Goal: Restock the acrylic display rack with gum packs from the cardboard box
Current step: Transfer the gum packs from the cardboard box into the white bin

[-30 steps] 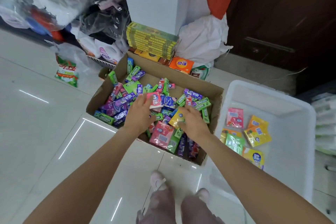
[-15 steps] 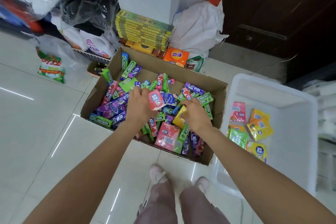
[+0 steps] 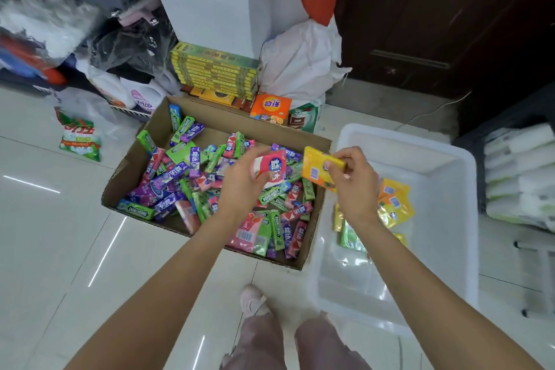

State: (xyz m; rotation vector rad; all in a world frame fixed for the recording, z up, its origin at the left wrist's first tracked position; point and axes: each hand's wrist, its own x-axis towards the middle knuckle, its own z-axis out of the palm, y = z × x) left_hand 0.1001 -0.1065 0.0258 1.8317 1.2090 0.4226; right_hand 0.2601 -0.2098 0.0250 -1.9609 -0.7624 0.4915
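Both my forearms extended forward, my left hand (image 3: 243, 186) curled closed with fingers gripping, my right hand (image 3: 353, 186) raised, fingertips pinched together

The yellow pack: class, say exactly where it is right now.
In the head view the yellow pack is held in the right hand, above the gap between the cardboard box and the white tub.
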